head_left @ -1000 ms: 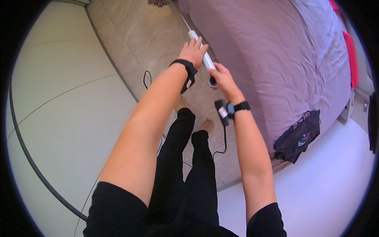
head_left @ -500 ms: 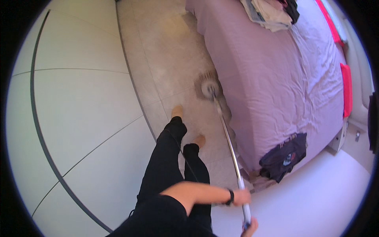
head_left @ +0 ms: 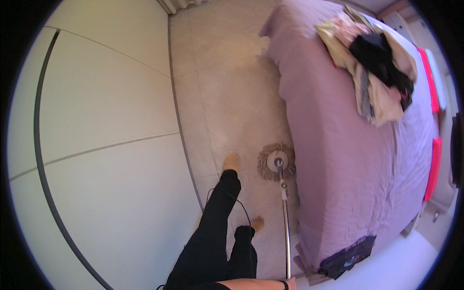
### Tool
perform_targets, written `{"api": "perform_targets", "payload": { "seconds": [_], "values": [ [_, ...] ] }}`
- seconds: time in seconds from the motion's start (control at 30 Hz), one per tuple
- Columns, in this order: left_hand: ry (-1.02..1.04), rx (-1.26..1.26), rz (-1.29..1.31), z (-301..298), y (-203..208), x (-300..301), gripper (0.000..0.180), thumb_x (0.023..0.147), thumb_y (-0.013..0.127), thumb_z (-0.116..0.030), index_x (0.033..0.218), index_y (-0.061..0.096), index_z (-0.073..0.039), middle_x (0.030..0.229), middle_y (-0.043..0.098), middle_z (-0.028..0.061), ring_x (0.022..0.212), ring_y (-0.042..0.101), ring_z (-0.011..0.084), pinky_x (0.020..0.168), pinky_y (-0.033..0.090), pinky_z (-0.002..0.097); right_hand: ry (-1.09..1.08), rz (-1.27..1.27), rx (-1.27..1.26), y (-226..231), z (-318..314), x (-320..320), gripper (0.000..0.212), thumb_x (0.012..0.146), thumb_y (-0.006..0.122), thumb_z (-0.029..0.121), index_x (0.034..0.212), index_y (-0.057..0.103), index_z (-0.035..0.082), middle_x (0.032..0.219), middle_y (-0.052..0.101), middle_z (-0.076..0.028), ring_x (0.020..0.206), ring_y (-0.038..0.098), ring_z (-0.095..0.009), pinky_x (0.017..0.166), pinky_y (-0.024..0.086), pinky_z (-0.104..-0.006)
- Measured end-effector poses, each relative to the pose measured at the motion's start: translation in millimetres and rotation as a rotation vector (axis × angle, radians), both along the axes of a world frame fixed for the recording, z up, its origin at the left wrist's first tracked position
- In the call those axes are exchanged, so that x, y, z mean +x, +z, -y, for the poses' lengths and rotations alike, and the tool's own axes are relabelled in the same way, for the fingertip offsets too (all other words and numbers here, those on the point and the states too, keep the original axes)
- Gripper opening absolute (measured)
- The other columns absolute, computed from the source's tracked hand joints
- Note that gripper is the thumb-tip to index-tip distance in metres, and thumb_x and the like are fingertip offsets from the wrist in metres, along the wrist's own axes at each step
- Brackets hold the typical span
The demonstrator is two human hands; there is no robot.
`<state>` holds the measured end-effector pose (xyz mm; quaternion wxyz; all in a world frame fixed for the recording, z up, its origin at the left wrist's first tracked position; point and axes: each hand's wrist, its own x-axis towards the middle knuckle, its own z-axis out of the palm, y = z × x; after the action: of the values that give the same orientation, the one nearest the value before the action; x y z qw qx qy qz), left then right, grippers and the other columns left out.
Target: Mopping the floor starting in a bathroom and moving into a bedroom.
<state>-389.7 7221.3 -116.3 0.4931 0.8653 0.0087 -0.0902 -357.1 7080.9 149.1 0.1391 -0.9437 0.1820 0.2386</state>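
A round string mop (head_left: pixel 261 164) lies flat on the floor close beside the bed, its beige strands spread around a white disc. From the disc a metal pole runs down to the lower edge of the picture. There my left hand (head_left: pixel 292 283), with a dark band at the wrist, is closed on the pole; only part of it shows. My right hand is out of view, as is the top end of the pole.
The bed (head_left: pixel 328 159), under a mauve sheet, stands on the right. A clothes heap (head_left: pixel 377 67) and a dark garment (head_left: pixel 348 256) lie on it. White cabinet panels (head_left: pixel 106 106) line the left. My bare feet are left of the mop; a thin cable (head_left: pixel 244 208) hangs by my legs.
My view has shifted forward along the bed, so more of the floor and the clothes heap shows. My left hand has dropped to the lower edge, and my right hand has left the picture.
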Motion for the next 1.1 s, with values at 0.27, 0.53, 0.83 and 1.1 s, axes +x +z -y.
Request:
{"api": "perform_targets", "payload": {
  "seconds": [0.27,0.53,0.83,1.1],
  "values": [
    [0.581,0.222,-0.028,-490,-85,-158,0.016,0.074,0.054,-0.015,0.073,0.069,-0.010,0.083,0.063,0.0162,0.090,0.057,0.0318,0.095,0.038,0.0468,0.556,-0.635,0.505,-243,-419,-57,0.025,0.083,0.052,0.031,0.079,0.051,0.006,0.061,0.045,-0.001,0.049,0.048,-0.012,0.045,0.043,-0.0266],
    [1.223,0.569,-0.508,-803,-140,-327,0.031,0.086,0.045,-0.029,0.112,0.057,-0.015,0.119,0.055,0.0127,0.107,0.051,0.0310,0.090,0.040,0.0414,0.761,-1.084,0.833,-353,-832,-242,0.029,0.091,0.047,0.037,0.079,0.051,0.011,0.068,0.050,-0.001,0.061,0.049,-0.013,0.049,0.041,-0.0287],
    [0.632,0.817,-0.539,-670,-128,-314,0.047,0.076,0.058,-0.011,0.122,0.049,-0.013,0.142,0.029,0.0176,0.132,0.027,0.0320,0.104,0.026,0.0479,0.758,-1.037,0.702,-342,-691,-200,0.028,0.090,0.048,0.036,0.085,0.051,0.008,0.070,0.050,-0.001,0.059,0.048,-0.012,0.054,0.039,-0.0263],
    [0.579,0.402,-0.053,-344,-106,-134,0.037,0.059,0.074,-0.027,0.087,0.056,-0.013,0.090,0.054,0.0113,0.097,0.051,0.0312,0.098,0.029,0.0553,0.670,-0.823,0.580,-271,-340,-2,0.025,0.089,0.052,0.029,0.080,0.056,0.006,0.062,0.048,0.003,0.051,0.042,-0.006,0.043,0.032,-0.0214]
  ]
}}
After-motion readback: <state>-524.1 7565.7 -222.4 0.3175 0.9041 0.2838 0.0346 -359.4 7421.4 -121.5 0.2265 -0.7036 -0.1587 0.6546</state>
